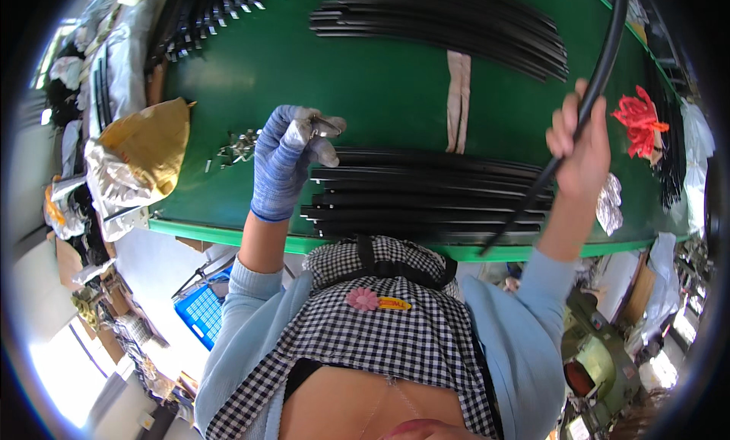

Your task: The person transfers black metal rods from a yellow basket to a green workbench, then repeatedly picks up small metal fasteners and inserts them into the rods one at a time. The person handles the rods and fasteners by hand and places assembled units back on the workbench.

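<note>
My left hand [281, 158], in a blue knit glove with pale fingertips, pinches a small shiny metal piece [328, 126] between thumb and fingers; its exact kind is not clear. In my bare right hand [582, 147] is a long black tube [608, 52], held slanting, its far end beyond the picture's top and its near end blurred over the table edge. Between my hands a row of black tubes [433, 193] lies along the near edge of the green table [365, 82]. Left of the glove sits a small pile of metal pieces [240, 147].
Farther back lies another bundle of black tubes [441, 25], with a pale cloth strip [458, 98] between the bundles. More black pieces [205, 18] are at the far left. A yellow-brown sack [156, 147] hangs at the left edge; red cloth [640, 120] lies right. A blue crate [201, 314] stands below.
</note>
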`<move>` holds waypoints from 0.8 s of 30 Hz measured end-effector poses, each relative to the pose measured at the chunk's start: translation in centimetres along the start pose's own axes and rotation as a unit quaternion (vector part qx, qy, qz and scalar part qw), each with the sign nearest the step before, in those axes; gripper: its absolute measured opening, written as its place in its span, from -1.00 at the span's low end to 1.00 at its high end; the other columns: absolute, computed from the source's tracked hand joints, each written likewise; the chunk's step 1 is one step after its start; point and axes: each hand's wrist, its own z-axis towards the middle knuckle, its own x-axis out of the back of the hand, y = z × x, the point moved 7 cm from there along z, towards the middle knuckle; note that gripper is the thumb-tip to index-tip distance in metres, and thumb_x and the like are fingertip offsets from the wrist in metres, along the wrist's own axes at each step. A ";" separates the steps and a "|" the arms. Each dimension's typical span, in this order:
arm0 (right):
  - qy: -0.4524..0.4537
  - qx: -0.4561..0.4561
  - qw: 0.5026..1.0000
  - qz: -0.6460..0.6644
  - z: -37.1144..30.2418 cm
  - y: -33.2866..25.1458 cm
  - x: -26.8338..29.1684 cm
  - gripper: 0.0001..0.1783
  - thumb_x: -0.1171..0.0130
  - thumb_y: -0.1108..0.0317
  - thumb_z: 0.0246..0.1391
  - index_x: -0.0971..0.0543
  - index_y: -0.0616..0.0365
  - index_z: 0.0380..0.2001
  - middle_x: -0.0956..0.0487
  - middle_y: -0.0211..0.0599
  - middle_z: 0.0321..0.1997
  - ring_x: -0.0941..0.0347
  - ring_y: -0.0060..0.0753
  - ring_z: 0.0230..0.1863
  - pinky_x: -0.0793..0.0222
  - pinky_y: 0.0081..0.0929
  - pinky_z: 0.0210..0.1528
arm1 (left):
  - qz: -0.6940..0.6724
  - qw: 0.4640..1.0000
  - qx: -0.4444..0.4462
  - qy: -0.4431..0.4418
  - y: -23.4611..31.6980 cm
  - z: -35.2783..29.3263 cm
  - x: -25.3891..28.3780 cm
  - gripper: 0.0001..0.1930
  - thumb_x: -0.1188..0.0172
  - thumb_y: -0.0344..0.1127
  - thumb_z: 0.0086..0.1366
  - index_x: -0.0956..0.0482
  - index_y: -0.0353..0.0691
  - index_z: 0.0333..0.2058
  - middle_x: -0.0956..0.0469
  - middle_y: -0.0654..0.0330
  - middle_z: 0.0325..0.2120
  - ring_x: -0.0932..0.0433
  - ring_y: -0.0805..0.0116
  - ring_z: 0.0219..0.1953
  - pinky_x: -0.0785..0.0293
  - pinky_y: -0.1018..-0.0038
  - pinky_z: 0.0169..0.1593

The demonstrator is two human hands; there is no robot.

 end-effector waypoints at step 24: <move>-0.264 -0.270 0.892 -0.247 -15.5 8.4 -3.9 -0.59 -0.19 0.11 0.26 -0.57 0.30 -0.10 -0.45 -0.51 -0.62 -0.24 -0.79 -0.63 -0.13 -0.70 -0.60 | -0.229 0.909 0.122 -0.326 3.2 -5.2 -6.0 -0.33 -0.19 0.14 0.31 -0.48 -0.46 0.05 -0.43 0.17 -0.63 -0.50 0.39 -0.65 -0.67 0.44 -0.47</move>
